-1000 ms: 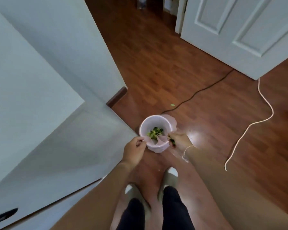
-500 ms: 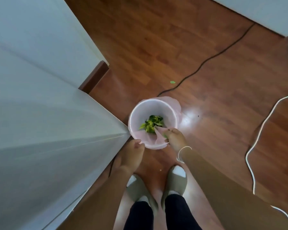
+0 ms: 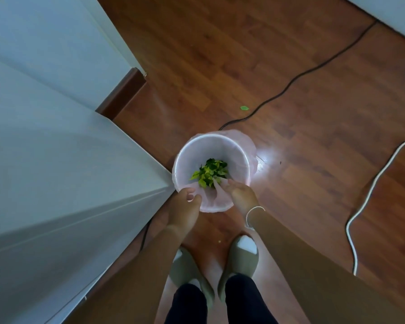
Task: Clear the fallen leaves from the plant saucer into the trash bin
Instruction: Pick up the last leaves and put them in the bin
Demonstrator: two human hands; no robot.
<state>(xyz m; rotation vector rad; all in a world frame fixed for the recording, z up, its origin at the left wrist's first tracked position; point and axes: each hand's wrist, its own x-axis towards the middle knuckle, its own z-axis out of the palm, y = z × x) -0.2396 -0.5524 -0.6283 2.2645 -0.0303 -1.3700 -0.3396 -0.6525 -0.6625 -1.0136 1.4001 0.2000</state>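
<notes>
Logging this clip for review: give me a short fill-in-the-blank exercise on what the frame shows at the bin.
1. The leaves lie inside the ____.
2. The bin is lined with a pink ____.
3. One stray leaf lies on the floor beside the ____ cable.
4. The bracelet sits on the ____ wrist.

Missing words: bin; bag; black; right

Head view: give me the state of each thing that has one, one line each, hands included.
trash bin: upright, open, lined with a pink bag.
leaves: piled inside the bin.
stray leaf: on the floor beyond the bin, beside the black cable.
left hand: at the bin's near rim, fingers curled; grip unclear.
right hand: over the near rim, fingers on the bag liner.
</notes>
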